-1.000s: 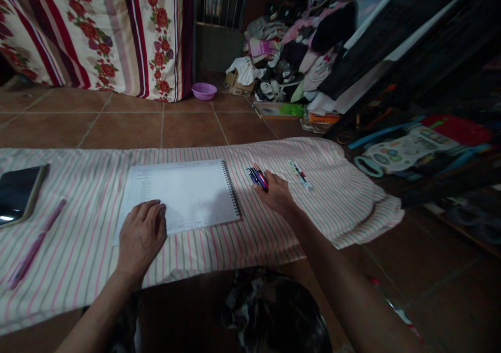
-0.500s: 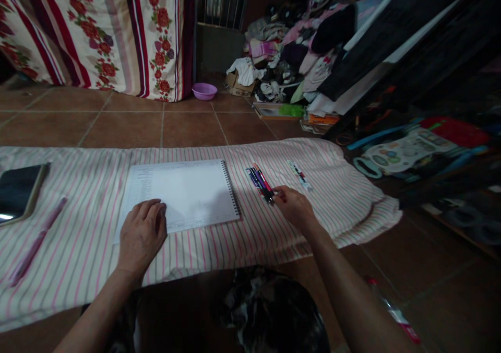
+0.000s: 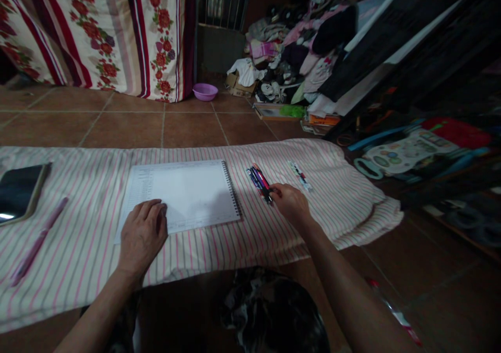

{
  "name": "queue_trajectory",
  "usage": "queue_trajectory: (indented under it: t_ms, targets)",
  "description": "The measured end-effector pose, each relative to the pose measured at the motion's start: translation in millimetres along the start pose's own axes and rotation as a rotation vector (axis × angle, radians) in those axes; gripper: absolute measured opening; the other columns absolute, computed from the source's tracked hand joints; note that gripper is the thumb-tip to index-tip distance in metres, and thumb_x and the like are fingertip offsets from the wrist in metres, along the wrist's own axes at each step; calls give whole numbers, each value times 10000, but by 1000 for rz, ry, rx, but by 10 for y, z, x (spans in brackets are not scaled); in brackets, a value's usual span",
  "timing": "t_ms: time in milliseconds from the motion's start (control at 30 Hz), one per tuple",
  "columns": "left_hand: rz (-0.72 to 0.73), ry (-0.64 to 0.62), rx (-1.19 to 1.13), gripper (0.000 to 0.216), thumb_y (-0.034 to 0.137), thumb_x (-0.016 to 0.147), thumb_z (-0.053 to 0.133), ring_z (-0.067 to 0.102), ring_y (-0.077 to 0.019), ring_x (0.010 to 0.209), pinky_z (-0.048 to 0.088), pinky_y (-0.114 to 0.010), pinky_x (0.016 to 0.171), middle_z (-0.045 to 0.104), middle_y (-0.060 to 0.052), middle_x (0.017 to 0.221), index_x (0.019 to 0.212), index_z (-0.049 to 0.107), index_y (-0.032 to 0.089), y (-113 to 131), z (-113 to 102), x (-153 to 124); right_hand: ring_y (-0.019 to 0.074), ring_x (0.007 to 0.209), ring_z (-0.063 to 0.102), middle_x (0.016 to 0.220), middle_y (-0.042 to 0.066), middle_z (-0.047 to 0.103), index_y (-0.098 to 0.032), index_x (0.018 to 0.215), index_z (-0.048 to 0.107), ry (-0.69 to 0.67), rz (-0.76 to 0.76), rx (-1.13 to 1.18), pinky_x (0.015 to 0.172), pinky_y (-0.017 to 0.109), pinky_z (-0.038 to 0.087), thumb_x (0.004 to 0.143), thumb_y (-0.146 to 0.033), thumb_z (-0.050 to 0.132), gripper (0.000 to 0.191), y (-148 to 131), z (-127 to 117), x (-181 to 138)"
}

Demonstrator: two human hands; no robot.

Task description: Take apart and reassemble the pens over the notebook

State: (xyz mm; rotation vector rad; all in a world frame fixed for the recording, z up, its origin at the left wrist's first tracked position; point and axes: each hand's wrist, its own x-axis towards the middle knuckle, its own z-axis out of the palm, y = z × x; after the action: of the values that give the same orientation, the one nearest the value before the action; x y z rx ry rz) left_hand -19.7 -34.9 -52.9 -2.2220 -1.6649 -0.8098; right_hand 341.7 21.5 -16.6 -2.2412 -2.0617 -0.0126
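A small bundle of slim pens in dark blue, purple, pink and black [image 3: 258, 179] is laid on a surface covered with a white cloth striped in pink and grey [image 3: 203, 248], just beyond the black spiral binding of a white ruled notebook [image 3: 191, 191]. The bundle's near end is met by the right hand [image 3: 291, 204]; its grip is drawn nearly closed there, but whether any pen is actually held cannot be told. By the left hand [image 3: 143, 233], palm down with bent fingers, the notebook's near left corner is covered; what lies under that grip is hidden, so its hold cannot be told either.

To the right of the pens, well apart from the notebook, a narrow whitish strip with dark and red marks [image 3: 299, 175] is placed. At the far left, a long pinkish-purple pen-shaped stick [image 3: 41, 240] is set slantwise near a dark glossy rectangular device [image 3: 21, 192]. Beyond the surface, a round purple plastic basin [image 3: 205, 92] is seen on the brown tiled floor [image 3: 133, 128].
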Motion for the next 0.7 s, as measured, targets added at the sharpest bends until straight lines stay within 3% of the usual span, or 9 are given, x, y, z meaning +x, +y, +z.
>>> queue_trajectory:
  t_ms: [400,533,700]
  targets:
    - [-28,-7,-28,180,154,845,484,575,-267,942,483,-417,834,658,-126,1012,991,588,163,3,1,-2,247,907,627,993,122,686,-179,1033,675,56,52,4,751,324,429,879,-320,466,295,-90,58,239]
    - [-58,-27,-28,175,139,847,478,564,-268,949,475,-421,839,655,-125,1019,979,591,162,23,-1,7,260,1000,591,1083,147,654,-114,1194,579,116,-78,56,884,355,419,894,-343,445,401,-187,181,322]
    - [-107,-54,-65,175,118,849,464,552,-272,961,471,-427,813,649,-131,1023,971,584,155,55,-8,26,281,1029,580,1100,172,638,-71,1299,477,132,-167,66,931,399,409,871,-228,414,460,-281,357,378]
